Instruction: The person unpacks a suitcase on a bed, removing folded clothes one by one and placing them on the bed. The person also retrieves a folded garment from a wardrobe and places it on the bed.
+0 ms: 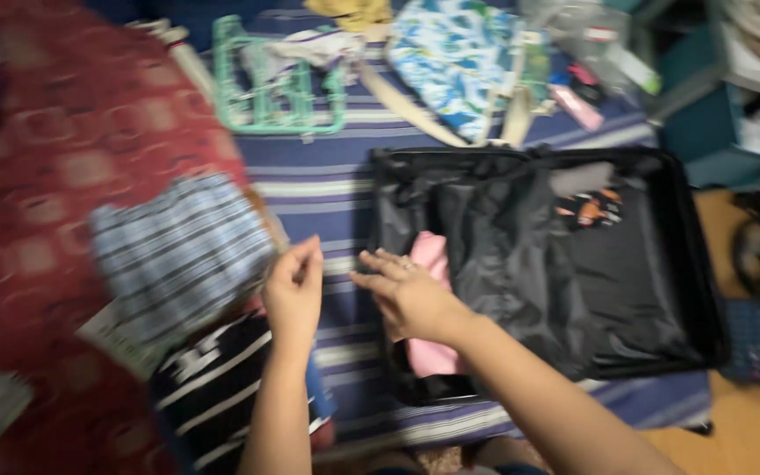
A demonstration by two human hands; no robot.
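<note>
— So, where are the hands?
— The left hand [294, 290] hovers loosely curled, holding nothing, just beside the folded striped cloth [182, 251]. The right hand [411, 295], fingers spread, rests at the open black suitcase's [644, 290] left edge, touching pink fabric [433, 255], near the bed's front edge.

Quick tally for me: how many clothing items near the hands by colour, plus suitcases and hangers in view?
Pink garment, in the black suitcase, under the right hand: 1
Blue-and-white striped garment, beside the left hand: 1
Black-and-white striped garment: 1
Black suitcase, open: 1
Green clip hanger: 1
Total: 5
</note>
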